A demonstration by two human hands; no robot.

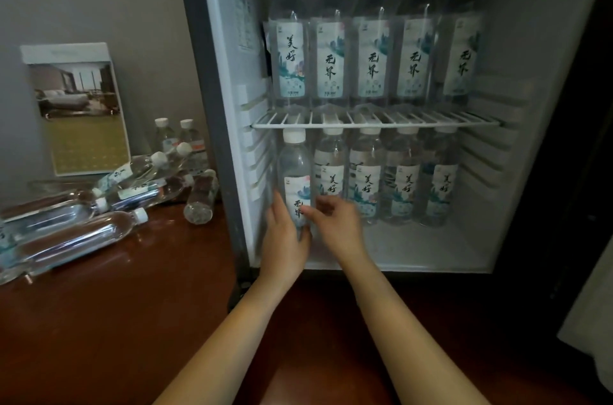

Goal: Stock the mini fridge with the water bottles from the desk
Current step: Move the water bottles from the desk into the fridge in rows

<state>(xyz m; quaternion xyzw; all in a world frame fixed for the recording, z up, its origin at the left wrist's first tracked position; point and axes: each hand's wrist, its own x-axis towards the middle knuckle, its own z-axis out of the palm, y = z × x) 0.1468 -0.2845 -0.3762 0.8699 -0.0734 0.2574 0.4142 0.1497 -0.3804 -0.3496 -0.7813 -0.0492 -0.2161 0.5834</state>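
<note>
1. Water bottle (294, 172): full and capped, so probably fairly heavy. The thin clear plastic likely dents if squeezed, and the smooth label may slip. Best hold looks to be mid-body, round the label.
2. It stands upright at lower centre-left of frame, leftmost on the mini fridge (431, 252) floor, under the wire shelf (374, 122), just beside a row of bottles (384, 185).
3. Left hand (285, 242) wraps its lower body from the left.
4. Right hand (335, 222): curled fingertips touch the label's right side. Cannot tell if it is a pinch or only a touch.
5. Loose bottles (73, 235) lie on the desk (116, 305), left of frame.
</note>
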